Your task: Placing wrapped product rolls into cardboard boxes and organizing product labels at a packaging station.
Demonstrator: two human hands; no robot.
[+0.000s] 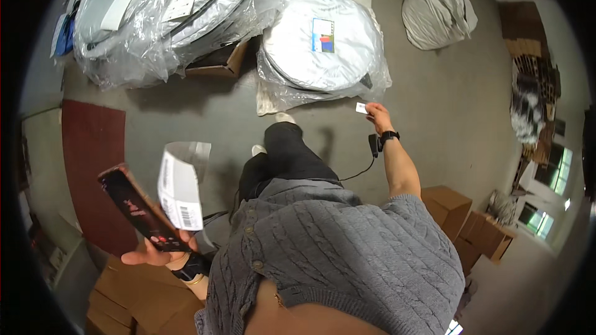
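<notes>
At the lower left, my left hand (162, 254) grips a dark smartphone (138, 211) with a lit screen. The same hand keeps hold of a curled strip of white labels (180, 192) with printed barcodes, rising beside the phone. My right hand (379, 116) is stretched forward to the right, its fingers pinching a small white label (361, 108). Just ahead of that hand lies a stack of round silvery folded discs (323, 40) in clear plastic, with a coloured label on top. The small label is apart from the stack.
A bigger plastic-wrapped pile of silvery discs (180, 18) stands at the far left over a cardboard box (217, 62). A pale fabric bundle (434, 17) sits at the far right. Cardboard boxes (447, 211) stand at right; a dark red mat (93, 174) lies at left.
</notes>
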